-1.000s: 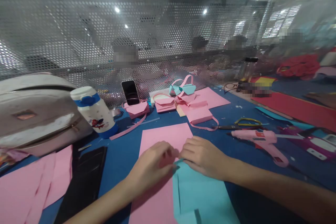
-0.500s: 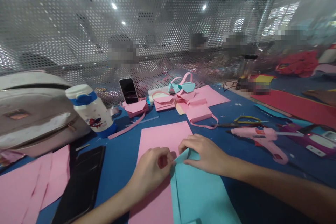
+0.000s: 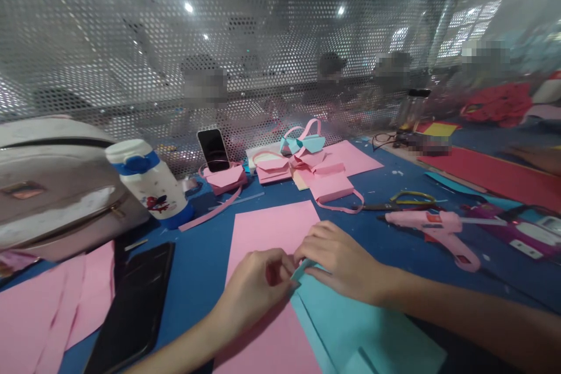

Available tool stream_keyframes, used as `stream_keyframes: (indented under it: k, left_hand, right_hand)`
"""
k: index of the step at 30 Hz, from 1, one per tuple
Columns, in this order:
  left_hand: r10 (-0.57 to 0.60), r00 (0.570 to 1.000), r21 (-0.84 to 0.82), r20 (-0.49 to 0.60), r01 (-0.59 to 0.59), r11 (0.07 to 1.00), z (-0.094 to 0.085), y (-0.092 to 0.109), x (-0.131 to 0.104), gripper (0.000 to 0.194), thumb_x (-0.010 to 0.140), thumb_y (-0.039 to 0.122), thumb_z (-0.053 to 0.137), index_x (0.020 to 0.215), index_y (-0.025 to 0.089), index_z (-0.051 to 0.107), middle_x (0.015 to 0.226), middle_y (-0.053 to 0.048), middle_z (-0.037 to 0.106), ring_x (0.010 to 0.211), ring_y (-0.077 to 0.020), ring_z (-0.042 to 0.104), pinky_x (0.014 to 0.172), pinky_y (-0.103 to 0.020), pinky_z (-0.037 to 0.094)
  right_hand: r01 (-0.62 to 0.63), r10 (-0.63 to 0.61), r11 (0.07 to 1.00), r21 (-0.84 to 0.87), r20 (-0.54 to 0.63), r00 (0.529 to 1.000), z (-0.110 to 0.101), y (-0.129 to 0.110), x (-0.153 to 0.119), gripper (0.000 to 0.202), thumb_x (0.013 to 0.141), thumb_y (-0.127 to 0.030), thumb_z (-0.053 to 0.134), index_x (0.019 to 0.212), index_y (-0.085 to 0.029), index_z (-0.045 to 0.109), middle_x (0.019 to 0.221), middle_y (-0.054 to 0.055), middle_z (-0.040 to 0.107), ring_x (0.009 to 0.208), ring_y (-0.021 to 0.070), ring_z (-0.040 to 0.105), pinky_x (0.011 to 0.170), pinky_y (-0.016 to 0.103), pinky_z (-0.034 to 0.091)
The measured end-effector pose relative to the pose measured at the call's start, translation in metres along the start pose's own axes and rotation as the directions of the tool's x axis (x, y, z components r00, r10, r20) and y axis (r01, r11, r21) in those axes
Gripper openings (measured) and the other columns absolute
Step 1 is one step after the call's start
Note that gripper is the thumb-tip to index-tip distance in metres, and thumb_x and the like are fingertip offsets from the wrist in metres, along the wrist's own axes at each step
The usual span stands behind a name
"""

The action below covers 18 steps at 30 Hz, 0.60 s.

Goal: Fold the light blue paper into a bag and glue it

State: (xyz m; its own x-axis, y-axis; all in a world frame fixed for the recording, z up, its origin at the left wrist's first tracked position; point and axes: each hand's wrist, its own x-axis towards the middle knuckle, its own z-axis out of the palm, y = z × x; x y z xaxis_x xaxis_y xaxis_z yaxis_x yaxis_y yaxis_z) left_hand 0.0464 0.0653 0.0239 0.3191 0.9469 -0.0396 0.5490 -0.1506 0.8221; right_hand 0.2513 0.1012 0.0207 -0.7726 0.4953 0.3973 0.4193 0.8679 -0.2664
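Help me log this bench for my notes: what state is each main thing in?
Turquoise paper: folded along its left edge, far corner held.
Pink sheet: flat, partly covered by the turquoise paper.
Glue gun: on its side, stick protruding from the back.
Scissors: lying down, blade opening unclear.
Bottle: lid on.
Phone: propped up, screen dark.
Grey bag: zips unclear.

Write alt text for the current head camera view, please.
Two hands hold turquoise paper at its far edge, partly over a pink sheet on a blue table. A glue gun lies right; small paper bags sit beyond.
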Motion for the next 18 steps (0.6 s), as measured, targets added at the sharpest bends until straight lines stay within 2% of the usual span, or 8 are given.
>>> stream_keyframes:
  k: [6,10,18]
  left_hand:
    - [0.108,0.994,0.175,-0.026,-0.102,0.979,-0.008,0.000,0.003,0.011,0.078,0.018,0.065,0.068,0.020,0.067,0.071,0.002,0.071,0.067,-0.0147,0.062,0.066,-0.024,0.043]
    - [0.129,0.992,0.217,-0.016,-0.122,0.969,-0.011,-0.002,0.005,0.013,0.077,0.013,0.062,0.069,0.021,0.068,0.068,0.003,0.068,0.064,-0.0139,0.059,0.063,-0.023,0.041]
    - [0.195,0.980,0.342,-0.029,-0.174,0.924,-0.014,-0.002,0.007,0.013,0.079,0.011,0.061,0.070,0.019,0.065,0.071,0.001,0.065,0.070,-0.0164,0.058,0.066,-0.026,0.040]
  right_hand:
    - [0.045,-0.037,0.993,-0.113,0.078,0.996,0.006,0.003,-0.002,0.005,0.088,-0.018,0.063,0.092,-0.017,0.059,0.092,0.004,0.063,0.088,0.0198,0.050,0.081,0.033,0.033]
    - [0.065,-0.044,0.979,-0.196,0.110,0.993,0.007,0.002,0.000,0.005,0.092,-0.016,0.054,0.095,-0.017,0.058,0.093,0.004,0.060,0.088,0.0206,0.048,0.081,0.034,0.034]
    - [0.091,-0.068,0.954,-0.284,0.089,0.994,0.012,-0.001,-0.002,0.008,0.093,-0.015,0.050,0.095,-0.016,0.057,0.094,0.006,0.059,0.088,0.0218,0.047,0.082,0.035,0.034]
